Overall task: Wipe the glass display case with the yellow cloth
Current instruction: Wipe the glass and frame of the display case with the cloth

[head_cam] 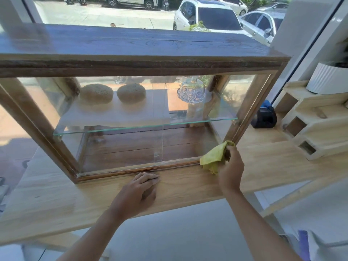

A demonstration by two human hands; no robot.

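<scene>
A wood-framed glass display case stands on a light wooden counter in front of a window. Its front is sliding glass panes, with a glass shelf inside holding two round loaves and a glass dome. My right hand grips a crumpled yellow cloth pressed against the case's lower right front corner, where glass meets frame. My left hand rests flat on the counter, fingertips touching the case's bottom rail, holding nothing.
A dark card terminal sits on the counter right of the case. Stepped wooden boxes carry a white ribbed pot at far right. Behind the window is a street with parked cars. The floor lies below the counter's near edge.
</scene>
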